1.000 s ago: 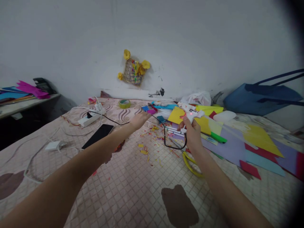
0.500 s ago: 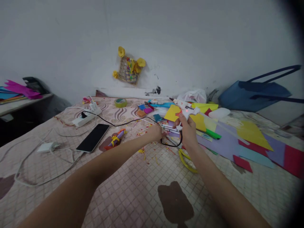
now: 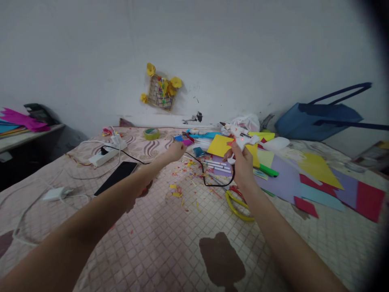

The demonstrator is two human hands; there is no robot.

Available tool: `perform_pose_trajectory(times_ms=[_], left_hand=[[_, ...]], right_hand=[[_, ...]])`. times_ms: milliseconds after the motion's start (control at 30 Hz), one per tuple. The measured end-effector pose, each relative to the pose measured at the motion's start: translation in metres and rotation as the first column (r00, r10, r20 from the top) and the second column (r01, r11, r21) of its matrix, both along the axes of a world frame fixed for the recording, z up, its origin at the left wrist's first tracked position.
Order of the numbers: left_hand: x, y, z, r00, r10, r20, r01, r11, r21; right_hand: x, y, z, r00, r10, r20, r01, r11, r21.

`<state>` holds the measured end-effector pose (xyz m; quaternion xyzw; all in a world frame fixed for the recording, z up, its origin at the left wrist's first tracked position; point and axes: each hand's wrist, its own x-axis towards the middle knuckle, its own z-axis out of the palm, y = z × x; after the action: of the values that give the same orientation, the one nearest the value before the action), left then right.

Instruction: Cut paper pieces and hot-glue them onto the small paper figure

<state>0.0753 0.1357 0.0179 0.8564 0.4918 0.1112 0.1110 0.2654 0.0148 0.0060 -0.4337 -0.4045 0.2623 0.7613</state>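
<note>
My right hand (image 3: 243, 162) grips a white hot glue gun (image 3: 242, 137) by its handle, nozzle pointing up and left, a small red light lit on its side. Its black cord (image 3: 204, 174) loops below and runs left. My left hand (image 3: 176, 151) reaches out beside a few small coloured packets, close to the purple one (image 3: 187, 142) and the blue one (image 3: 179, 138). Those fingers look closed, and whatever they hold is hidden. Between the hands lie white sticks (image 3: 218, 166) and a teal packet (image 3: 199, 152).
Yellow-handled scissors (image 3: 238, 209) lie by my right forearm. Paper sheets (image 3: 285, 182) and a green marker-like item (image 3: 269, 170) spread to the right. A phone (image 3: 114, 177), power strip (image 3: 107, 154) and white cables are at left. Tape (image 3: 151, 134) sits farther back; paper scraps (image 3: 179, 190) are scattered centrally.
My left hand has moved left and away from me, from the white sticks to the small packets. The orange packet is now covered. My right hand still holds the glue gun.
</note>
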Motion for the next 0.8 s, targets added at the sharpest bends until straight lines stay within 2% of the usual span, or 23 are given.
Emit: perform_pose_trajectory(times_ms=[100, 167, 233, 267, 333, 400, 500, 600, 700, 800], left_hand=[[-0.012, 0.005, 0.032, 0.998, -0.037, 0.053, 0.036, 0.999, 0.029], [-0.014, 0.003, 0.047, 0.991, -0.104, 0.087, 0.101, 0.994, 0.033], [-0.010, -0.003, 0.053, 0.975, -0.191, 0.109, 0.189, 0.981, 0.033], [-0.007, -0.008, 0.050, 0.967, -0.231, 0.111, 0.230, 0.973, 0.027], [0.000, -0.019, 0.036, 0.949, -0.300, 0.095, 0.301, 0.953, 0.003], [0.007, -0.031, 0.013, 0.939, -0.335, 0.073, 0.337, 0.941, -0.022], [0.020, -0.048, -0.025, 0.945, -0.324, 0.047, 0.326, 0.944, -0.045], [0.034, -0.059, -0.052, 0.953, -0.301, 0.030, 0.302, 0.951, -0.063], [0.045, -0.064, -0.062, 0.962, -0.273, 0.015, 0.273, 0.961, -0.042], [0.042, -0.059, -0.055, 0.971, -0.241, 0.007, 0.241, 0.971, 0.015]], right_hand=[[0.001, 0.002, -0.002, 1.000, -0.013, 0.015, 0.014, 1.000, -0.016], [0.000, 0.002, -0.004, 1.000, -0.019, 0.023, 0.019, 1.000, -0.021], [-0.001, 0.002, -0.003, 1.000, -0.019, 0.022, 0.020, 0.999, -0.025], [-0.002, 0.001, -0.002, 1.000, -0.017, 0.019, 0.017, 0.999, -0.027], [-0.003, -0.001, 0.002, 1.000, -0.010, 0.017, 0.011, 1.000, -0.024], [-0.005, -0.004, 0.007, 1.000, -0.005, 0.026, 0.005, 1.000, -0.007], [-0.008, -0.009, 0.014, 1.000, 0.008, 0.030, -0.009, 0.999, 0.035], [-0.010, -0.010, 0.016, 0.999, 0.029, 0.021, -0.030, 0.998, 0.052], [-0.011, -0.009, 0.016, 0.999, 0.021, 0.024, -0.022, 0.999, 0.026], [-0.010, -0.010, 0.016, 0.999, 0.006, 0.038, -0.007, 1.000, 0.025]])
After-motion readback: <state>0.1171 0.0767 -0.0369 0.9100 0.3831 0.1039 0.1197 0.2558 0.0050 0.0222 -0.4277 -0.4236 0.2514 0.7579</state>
